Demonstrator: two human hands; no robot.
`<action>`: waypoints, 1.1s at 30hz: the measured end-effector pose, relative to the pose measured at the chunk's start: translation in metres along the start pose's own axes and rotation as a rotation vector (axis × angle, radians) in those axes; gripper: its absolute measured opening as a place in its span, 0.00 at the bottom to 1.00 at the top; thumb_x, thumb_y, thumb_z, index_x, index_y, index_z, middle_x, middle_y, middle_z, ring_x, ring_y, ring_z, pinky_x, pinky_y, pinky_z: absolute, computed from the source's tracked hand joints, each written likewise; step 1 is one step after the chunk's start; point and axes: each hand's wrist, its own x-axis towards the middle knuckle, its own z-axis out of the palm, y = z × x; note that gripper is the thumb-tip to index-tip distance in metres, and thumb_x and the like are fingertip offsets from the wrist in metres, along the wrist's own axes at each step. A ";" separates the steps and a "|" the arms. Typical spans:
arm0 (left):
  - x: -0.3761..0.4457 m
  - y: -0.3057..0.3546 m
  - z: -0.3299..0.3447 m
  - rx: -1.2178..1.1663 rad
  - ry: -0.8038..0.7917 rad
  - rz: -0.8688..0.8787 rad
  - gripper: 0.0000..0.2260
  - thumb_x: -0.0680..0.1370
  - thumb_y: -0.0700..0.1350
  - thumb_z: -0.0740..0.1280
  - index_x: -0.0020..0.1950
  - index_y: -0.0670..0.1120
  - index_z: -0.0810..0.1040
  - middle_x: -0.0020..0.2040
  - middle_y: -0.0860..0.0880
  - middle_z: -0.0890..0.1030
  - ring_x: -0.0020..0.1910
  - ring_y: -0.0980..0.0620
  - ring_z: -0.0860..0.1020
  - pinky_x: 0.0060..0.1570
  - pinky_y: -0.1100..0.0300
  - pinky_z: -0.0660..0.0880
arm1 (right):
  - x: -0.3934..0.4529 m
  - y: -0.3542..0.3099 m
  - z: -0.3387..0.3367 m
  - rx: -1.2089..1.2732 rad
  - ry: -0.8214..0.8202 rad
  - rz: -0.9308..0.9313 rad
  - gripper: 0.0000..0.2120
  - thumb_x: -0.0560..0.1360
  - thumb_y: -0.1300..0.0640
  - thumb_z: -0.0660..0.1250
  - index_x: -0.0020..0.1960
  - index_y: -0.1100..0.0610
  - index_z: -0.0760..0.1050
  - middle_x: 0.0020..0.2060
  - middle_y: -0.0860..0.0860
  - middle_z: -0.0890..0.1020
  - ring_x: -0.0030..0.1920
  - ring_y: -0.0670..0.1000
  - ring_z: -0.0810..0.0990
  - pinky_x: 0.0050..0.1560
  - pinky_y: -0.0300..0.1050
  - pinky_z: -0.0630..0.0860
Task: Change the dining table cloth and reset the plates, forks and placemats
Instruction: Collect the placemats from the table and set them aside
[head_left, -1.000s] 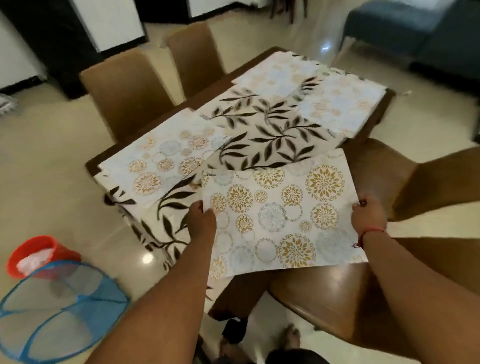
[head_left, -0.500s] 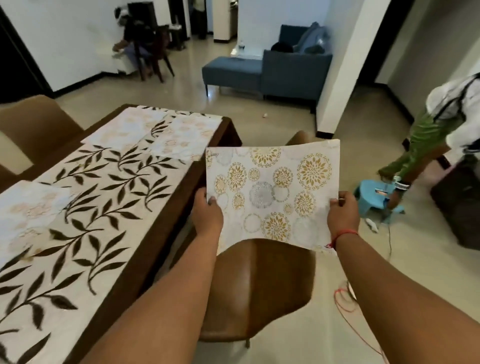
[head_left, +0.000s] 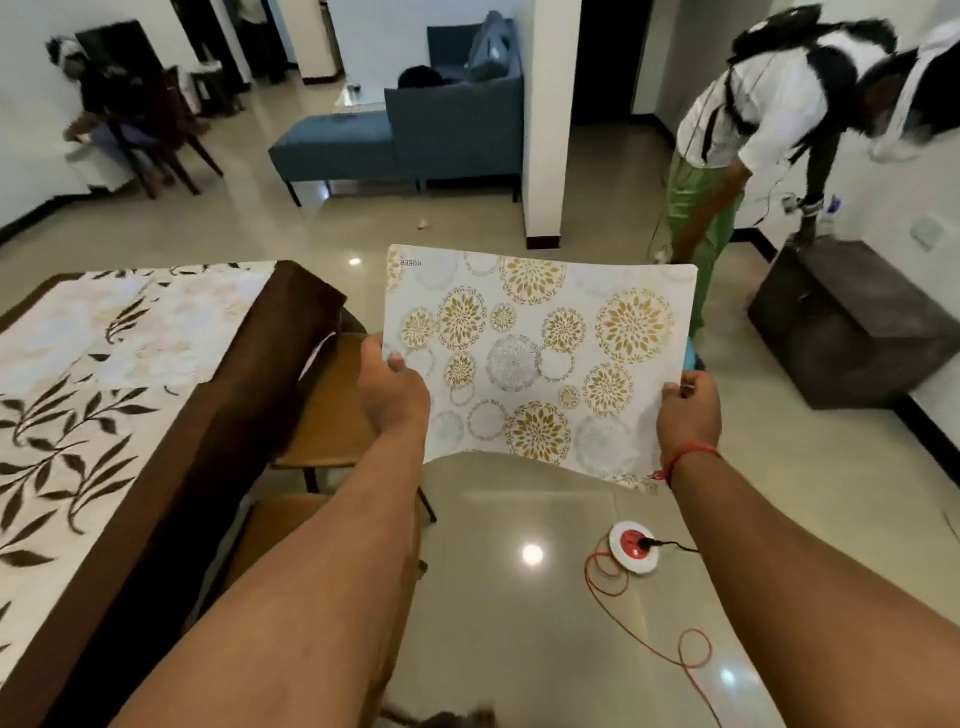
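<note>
I hold a white placemat with gold and grey flower circles up in the air over the floor, to the right of the dining table. My left hand grips its left edge and my right hand pinches its right edge. The table carries a white cloth with dark leaf sprays. Two pale placemats lie at its far end.
Brown chairs stand tucked along the table's right side. A red cord and round socket reel lie on the floor. A person bends over a dark box at right. A blue sofa and a white pillar stand beyond.
I lifted the placemat off the table and swung right with it. It now hangs over the floor instead of lying on the cloth. Both hands kept their hold.
</note>
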 end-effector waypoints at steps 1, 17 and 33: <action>0.002 0.001 0.015 0.011 -0.016 0.000 0.10 0.84 0.43 0.55 0.61 0.51 0.72 0.51 0.54 0.77 0.47 0.53 0.76 0.38 0.63 0.70 | 0.010 0.003 0.002 0.008 -0.006 0.008 0.04 0.80 0.59 0.62 0.52 0.52 0.73 0.49 0.51 0.79 0.52 0.56 0.78 0.54 0.47 0.73; 0.207 -0.001 0.251 0.032 -0.056 -0.159 0.13 0.83 0.39 0.56 0.65 0.48 0.73 0.49 0.51 0.78 0.45 0.51 0.76 0.37 0.62 0.69 | 0.267 -0.023 0.155 -0.261 -0.070 0.061 0.08 0.80 0.60 0.62 0.56 0.61 0.76 0.52 0.60 0.81 0.53 0.62 0.78 0.57 0.55 0.75; 0.486 0.005 0.433 0.102 0.103 -0.352 0.11 0.84 0.40 0.56 0.62 0.49 0.73 0.53 0.49 0.79 0.50 0.47 0.77 0.47 0.57 0.75 | 0.576 -0.093 0.439 -0.297 -0.362 0.021 0.07 0.79 0.60 0.63 0.55 0.58 0.77 0.50 0.59 0.82 0.51 0.61 0.79 0.55 0.53 0.74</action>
